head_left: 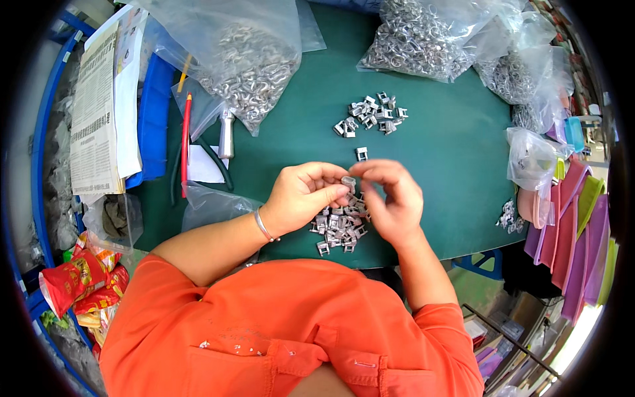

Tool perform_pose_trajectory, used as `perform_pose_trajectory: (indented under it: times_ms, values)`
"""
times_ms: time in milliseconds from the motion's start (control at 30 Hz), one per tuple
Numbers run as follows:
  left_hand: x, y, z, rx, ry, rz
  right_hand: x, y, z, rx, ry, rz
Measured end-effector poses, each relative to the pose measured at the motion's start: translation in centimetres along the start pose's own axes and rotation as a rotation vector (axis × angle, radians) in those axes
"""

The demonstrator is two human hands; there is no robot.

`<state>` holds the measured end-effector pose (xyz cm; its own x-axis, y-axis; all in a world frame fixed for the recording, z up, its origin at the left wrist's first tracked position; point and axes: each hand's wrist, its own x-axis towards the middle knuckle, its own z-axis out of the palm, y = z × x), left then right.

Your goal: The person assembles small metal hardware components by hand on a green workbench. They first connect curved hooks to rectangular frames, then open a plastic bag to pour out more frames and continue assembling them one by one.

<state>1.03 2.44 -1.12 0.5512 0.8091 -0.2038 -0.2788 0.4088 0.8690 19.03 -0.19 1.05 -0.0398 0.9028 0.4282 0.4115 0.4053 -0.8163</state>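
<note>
My left hand (305,193) pinches a small silvery metal buckle (348,180) between thumb and fingertips. Close against it on the right is my right hand (395,200), its fingers curled and the index fingertip at the buckle's upper edge; what lies between its fingers is hidden. Below both hands, a pile of similar metal buckles (338,229) lies near the table's front edge. One single buckle (361,153) sits just beyond my fingertips. Farther off is a second, looser group of buckles (372,115).
On the green table (450,165) stand clear bags of metal hooks (254,73) and metal rings (417,43). At left lie a red pen (186,142), dark-handled pliers (217,165), a metal-handled tool (226,135) and a blue bin (153,116). Coloured straps (569,231) hang at right.
</note>
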Motion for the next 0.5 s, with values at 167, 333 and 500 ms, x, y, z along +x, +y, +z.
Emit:
perform_pose_trajectory:
  times_ms: [167,333,500]
  values:
    - [0.2,-0.7,0.0,0.187,0.024,0.265,2.0,2.4,0.1,-0.593,-0.023,-0.011]
    - [-0.1,0.4,0.3,0.510,0.022,0.406,1.0,2.5,-0.3,-0.131,-0.076,0.434]
    - [0.2,-0.2,0.3,0.842,-0.104,0.656,0.0,1.6,-0.2,0.343,0.111,0.373]
